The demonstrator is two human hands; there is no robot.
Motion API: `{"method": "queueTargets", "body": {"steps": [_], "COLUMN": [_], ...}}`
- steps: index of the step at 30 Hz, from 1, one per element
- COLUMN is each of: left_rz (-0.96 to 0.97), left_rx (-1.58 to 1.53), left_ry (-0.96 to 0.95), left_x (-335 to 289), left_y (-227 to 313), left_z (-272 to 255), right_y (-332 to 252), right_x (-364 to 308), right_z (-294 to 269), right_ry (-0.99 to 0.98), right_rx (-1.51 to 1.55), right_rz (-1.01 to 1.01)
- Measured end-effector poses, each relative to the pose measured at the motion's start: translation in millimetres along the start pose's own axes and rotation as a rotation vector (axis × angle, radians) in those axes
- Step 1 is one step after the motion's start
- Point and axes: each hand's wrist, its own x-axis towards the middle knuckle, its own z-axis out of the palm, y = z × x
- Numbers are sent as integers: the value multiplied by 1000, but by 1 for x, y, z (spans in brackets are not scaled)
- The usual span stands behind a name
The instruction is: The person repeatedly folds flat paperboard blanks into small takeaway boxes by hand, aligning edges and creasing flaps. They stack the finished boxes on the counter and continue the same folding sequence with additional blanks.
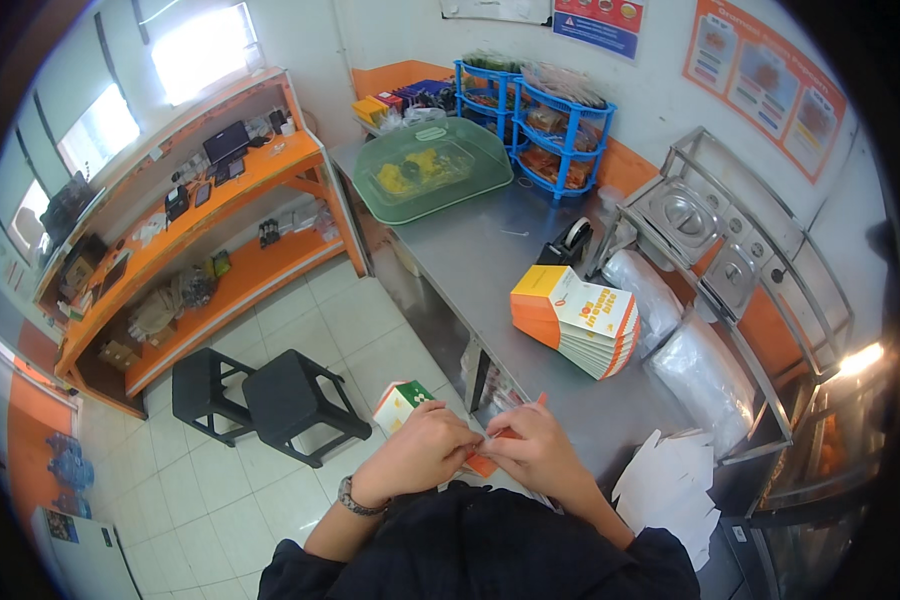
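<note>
**A small food shop's back room**

This looks like the work room of a little food shop. A long steel counter runs along the wall. On it sit a green food cover, blue baskets full of packets, and a stack of flat orange boxes. Round metal food pots are set in a stand. Food posters hang above.

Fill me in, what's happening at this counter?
A person stands at a steel counter, both hands together on a flat orange-and-white carton blank: left hand, right hand. A stack of flat cartons lies further up the counter, with white blanks at the right.
</note>
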Motion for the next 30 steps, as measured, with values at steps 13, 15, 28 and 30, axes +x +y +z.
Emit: {"method": "queueTargets", "body": {"steps": [13, 15, 28, 30], "left_rz": [-45, 11, -93, -148], "left_rx": [297, 369, -1032, -1013], "left_ry": [483, 469, 732, 763], "left_x": [-3, 0, -7, -9], "left_y": [-4, -5, -52, -52], "left_z": [37, 47, 31, 30], "right_y": [17, 15, 25, 27], "right_x": [0, 7, 39, 41], "right_z": [32, 41, 31, 30], "right_ry": [352, 384, 231, 224], "right_rx": [128, 97, -292, -268], "right_rz": [457, 400, -289, -331]}}
